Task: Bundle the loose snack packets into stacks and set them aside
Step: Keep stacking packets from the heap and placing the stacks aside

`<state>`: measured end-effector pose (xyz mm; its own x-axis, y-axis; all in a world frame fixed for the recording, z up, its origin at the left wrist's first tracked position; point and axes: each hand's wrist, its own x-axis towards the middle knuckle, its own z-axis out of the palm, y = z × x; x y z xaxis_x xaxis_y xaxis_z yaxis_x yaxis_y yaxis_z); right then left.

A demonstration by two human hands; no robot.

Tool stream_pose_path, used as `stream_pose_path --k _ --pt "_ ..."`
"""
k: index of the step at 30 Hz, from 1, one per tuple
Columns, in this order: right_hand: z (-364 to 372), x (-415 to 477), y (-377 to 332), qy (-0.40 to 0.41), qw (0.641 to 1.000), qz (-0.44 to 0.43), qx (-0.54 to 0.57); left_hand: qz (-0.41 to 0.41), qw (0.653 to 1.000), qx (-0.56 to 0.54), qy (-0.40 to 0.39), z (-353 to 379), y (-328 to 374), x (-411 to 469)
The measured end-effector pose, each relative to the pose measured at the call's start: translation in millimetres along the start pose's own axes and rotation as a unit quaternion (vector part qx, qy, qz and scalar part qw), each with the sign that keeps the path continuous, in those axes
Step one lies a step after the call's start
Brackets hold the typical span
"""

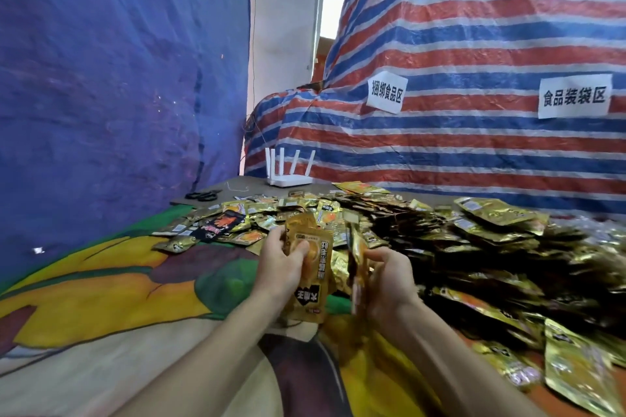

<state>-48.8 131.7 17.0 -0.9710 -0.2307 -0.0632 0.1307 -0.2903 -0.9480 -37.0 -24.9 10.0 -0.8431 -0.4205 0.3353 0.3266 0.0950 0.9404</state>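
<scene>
We judge the job barely begun: no finished stack shows on the counter (101, 298), and almost everything is left to gather. Just left of the heap (457, 234) of loose packets, our left hand (279, 262) grips a few gold packets (310, 281) upright, thumb across the front one. At the heap's near edge our right hand (389, 278) pinches a thin sheaf (357, 264) edge-on, close beside those packets but not joined to them; the heap sprawls away rightward
</scene>
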Motion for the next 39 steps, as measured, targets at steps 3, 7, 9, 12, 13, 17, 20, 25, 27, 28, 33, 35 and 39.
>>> stream_pose_path --k 3,7,9,12,13,17,20,25,27,28,33,35,39 --pt "-1.0 0.0 2.4 -0.017 1.000 -0.005 -0.020 0.061 0.997 0.033 -0.028 4.4 -1.3 -5.6" --pt "-1.3 -3.0 3.7 0.009 0.990 -0.112 -0.089 0.097 0.994 0.022 -0.039 9.7 -2.9 -9.0" --pt "3.8 -6.0 8.7 0.006 0.984 -0.126 -0.123 0.078 0.996 -0.003 -0.029 13.1 -4.0 -9.0" --pt "8.6 -7.9 14.6 -0.002 0.978 -0.136 -0.159 -0.010 0.996 -0.075 -0.048 15.4 -4.6 -9.3" --pt "8.4 -8.2 15.8 -0.004 0.977 -0.138 -0.165 -0.049 0.987 -0.136 -0.070 15.6 -4.2 -9.7" --pt "6.7 -2.7 22.0 -0.030 0.977 -0.142 -0.154 -0.106 0.948 -0.241 -0.178 17.7 -4.9 -15.8" --pt "6.2 5.2 23.2 -0.044 0.989 -0.127 -0.061 -0.071 0.956 -0.219 -0.183 17.1 -3.0 -16.3" --pt "7.7 11.2 26.1 -0.063 0.991 -0.114 0.033 -0.013 0.958 -0.138 -0.252 6.2 1.1 -13.7" --pt "7.6 11.7 26.0 -0.074 0.989 -0.120 0.045 -0.022 0.951 -0.124 -0.282 4.6 -0.2 -15.0" --pt "7.4 11.4 24.8 -0.076 0.988 -0.124 0.044 -0.033 0.947 -0.131 -0.292 4.1 -0.6 -15.8" --pt "6.0 9.5 20.8 -0.041 0.989 -0.139 0.021 -0.053 0.944 -0.141 -0.293 3.8 1.8 -18.6" --pt "8.1 6.2 20.0 -0.041 0.990 -0.132 0.015 -0.009 0.958 -0.109 -0.266 4.0 3.2 -17.3" --pt "11.7 0.1 18.8 -0.048 0.993 -0.112 0.001 0.045 0.967 -0.082 -0.238 9.5 5.2 -22.7"
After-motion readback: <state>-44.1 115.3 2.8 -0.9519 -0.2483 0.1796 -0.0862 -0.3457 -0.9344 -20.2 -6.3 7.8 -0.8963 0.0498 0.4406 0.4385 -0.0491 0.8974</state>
